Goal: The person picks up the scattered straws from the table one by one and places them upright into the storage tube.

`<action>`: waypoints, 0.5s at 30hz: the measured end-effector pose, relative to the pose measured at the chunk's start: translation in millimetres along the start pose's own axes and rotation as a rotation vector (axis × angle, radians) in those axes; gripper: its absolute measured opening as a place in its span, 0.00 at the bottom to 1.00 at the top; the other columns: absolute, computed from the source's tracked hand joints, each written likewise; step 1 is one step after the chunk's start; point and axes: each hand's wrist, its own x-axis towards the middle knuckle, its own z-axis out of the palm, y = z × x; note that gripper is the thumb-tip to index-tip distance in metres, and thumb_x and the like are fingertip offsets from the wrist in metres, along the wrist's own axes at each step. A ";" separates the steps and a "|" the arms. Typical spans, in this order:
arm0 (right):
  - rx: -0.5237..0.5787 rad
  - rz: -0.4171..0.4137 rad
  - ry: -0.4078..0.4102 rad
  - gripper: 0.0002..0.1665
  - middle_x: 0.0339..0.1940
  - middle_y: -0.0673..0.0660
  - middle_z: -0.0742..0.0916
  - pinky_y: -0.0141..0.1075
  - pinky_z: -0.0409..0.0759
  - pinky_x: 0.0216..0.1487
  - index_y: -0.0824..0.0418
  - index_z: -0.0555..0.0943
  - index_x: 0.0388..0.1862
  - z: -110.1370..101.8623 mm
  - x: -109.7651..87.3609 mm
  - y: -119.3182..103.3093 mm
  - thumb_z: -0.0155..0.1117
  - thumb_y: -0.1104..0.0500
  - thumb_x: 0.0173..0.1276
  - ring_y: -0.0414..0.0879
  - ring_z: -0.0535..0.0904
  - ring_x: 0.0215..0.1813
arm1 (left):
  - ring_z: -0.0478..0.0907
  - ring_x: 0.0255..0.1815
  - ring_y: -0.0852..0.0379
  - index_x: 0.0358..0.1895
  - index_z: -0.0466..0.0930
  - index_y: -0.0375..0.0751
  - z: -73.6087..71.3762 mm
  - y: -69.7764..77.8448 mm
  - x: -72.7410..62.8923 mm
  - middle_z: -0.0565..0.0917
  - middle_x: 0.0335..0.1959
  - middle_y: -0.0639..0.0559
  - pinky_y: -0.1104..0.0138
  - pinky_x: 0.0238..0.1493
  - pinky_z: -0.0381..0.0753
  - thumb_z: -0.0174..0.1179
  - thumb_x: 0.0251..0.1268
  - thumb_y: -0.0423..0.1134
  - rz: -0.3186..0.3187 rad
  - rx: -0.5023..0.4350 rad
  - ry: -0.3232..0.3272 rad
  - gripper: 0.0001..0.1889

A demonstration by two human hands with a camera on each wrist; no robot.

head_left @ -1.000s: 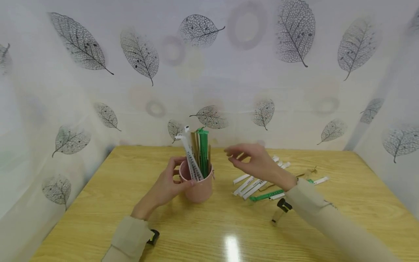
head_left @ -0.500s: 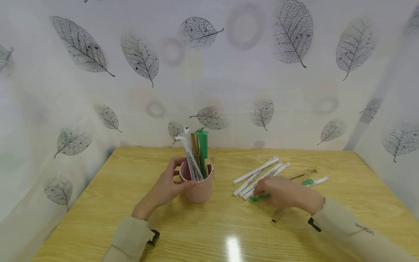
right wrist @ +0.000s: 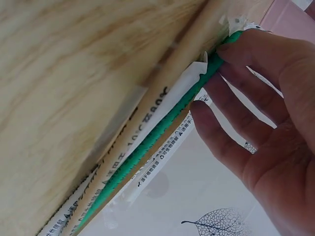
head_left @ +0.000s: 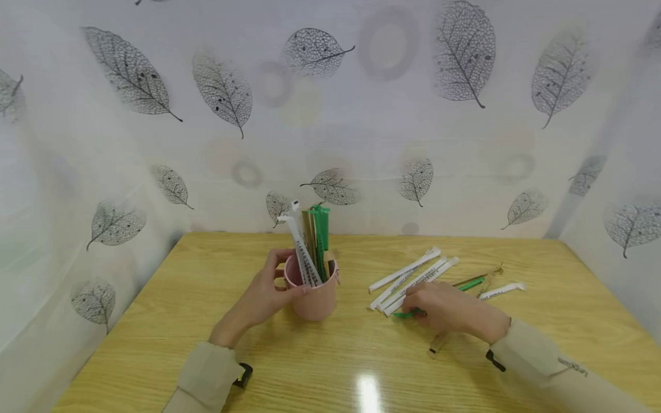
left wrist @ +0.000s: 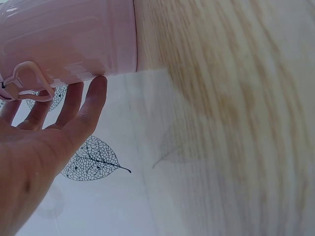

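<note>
My left hand (head_left: 263, 295) grips a pink cup (head_left: 316, 304), its thumb at the near rim and its fingers on the far left side. Out of the cup stick several wrapped drinking straws: white ones (head_left: 304, 252), brown ones and green ones (head_left: 321, 229). The cup's small pink wire handle (left wrist: 37, 73) shows in the left wrist view. On the table to the right, my right hand (head_left: 454, 310) pinches the end of a green wrapped straw (right wrist: 157, 132) between thumb and fingers. The hand covers most of that straw in the head view.
Several white wrapped straws (head_left: 408, 269) lie slantwise just left of the right hand. A brown straw (head_left: 436, 344) pokes out below it, and another white straw (head_left: 503, 291) lies to its right. Behind the wooden table (head_left: 217, 252) hangs a leaf-patterned cloth (head_left: 361, 132).
My right hand has come down and right from beside the cup to the loose straws and taken hold of a green one. The white straw at the right shifted slightly. The left hand stays on the cup.
</note>
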 end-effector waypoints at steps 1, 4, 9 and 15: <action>0.001 -0.004 0.005 0.14 0.34 0.47 0.87 0.24 0.67 0.29 0.54 0.87 0.35 0.3 -0.2 0.0 0.71 0.73 0.60 0.31 0.74 0.32 | 0.75 0.66 0.39 0.73 0.56 0.51 0.0 0.0 0.2 0.68 0.72 0.43 0.52 0.61 0.84 0.70 0.66 0.49 0.000 -0.003 -0.001 0.39; 0.006 -0.027 0.041 0.13 0.35 0.48 0.87 0.24 0.73 0.29 0.55 0.88 0.37 0.9 -1.1 0.6 0.72 0.72 0.60 0.32 0.77 0.32 | 0.75 0.66 0.39 0.73 0.56 0.51 0.0 -0.1 0.7 0.68 0.72 0.43 0.52 0.61 0.84 0.70 0.66 0.49 -0.005 -0.007 -0.005 0.39; -0.005 -0.133 0.208 0.15 0.35 0.49 0.87 0.26 0.83 0.35 0.59 0.87 0.39 1.3 0.2 3.4 0.73 0.74 0.56 0.39 0.85 0.36 | 0.74 0.66 0.39 0.73 0.56 0.52 0.1 -1.0 0.6 0.67 0.72 0.43 0.52 0.61 0.84 0.70 0.66 0.49 -0.013 -0.007 -0.004 0.39; -0.008 -0.215 0.423 0.25 0.40 0.53 0.89 0.26 0.83 0.35 0.63 0.83 0.50 -7.3 2.8 5.7 0.75 0.76 0.51 0.42 0.87 0.38 | 0.75 0.65 0.40 0.73 0.56 0.52 0.6 -2.4 0.8 0.68 0.72 0.44 0.53 0.61 0.84 0.70 0.66 0.49 -0.012 0.001 0.001 0.39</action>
